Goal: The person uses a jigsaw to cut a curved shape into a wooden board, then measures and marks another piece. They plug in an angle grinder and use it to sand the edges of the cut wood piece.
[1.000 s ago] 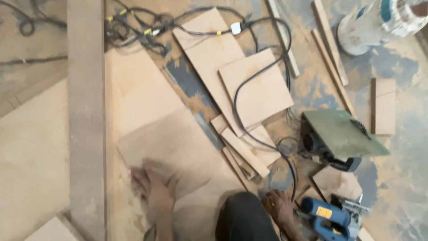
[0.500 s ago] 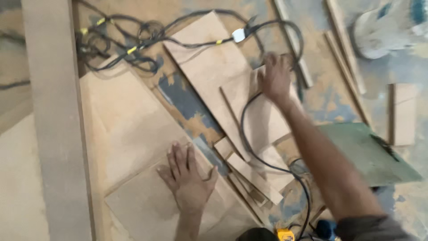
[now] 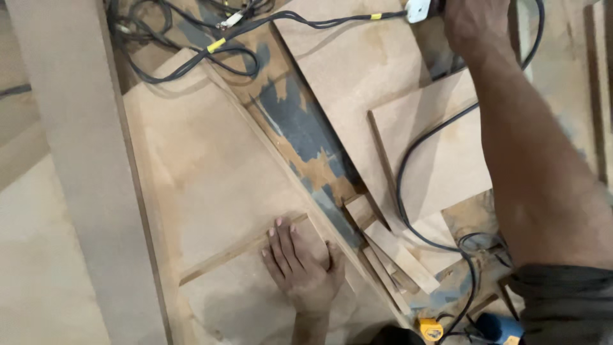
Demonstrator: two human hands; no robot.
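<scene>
My left hand (image 3: 300, 268) lies flat, fingers apart, on a thin brown board (image 3: 217, 185) on the floor, at the edge of a smaller sheet that overlaps it. My right arm stretches up the right side. My right hand (image 3: 476, 29) is curled at the top edge, right beside a white plug (image 3: 418, 9) on a black cable (image 3: 306, 22). The fingers close over the dark connector joined to that plug; most of it is hidden by the hand.
A long wide plank (image 3: 83, 166) runs down the left. Tangled black cables (image 3: 179, 48) lie at top left. Stacked board pieces (image 3: 434, 166) and narrow offcuts (image 3: 399, 255) sit in the middle. A blue power tool (image 3: 501, 329) shows at the bottom edge.
My right hand left the blue tool at the bottom right and reached up to the white plug. My left hand stayed flat on the board. The view moved closer.
</scene>
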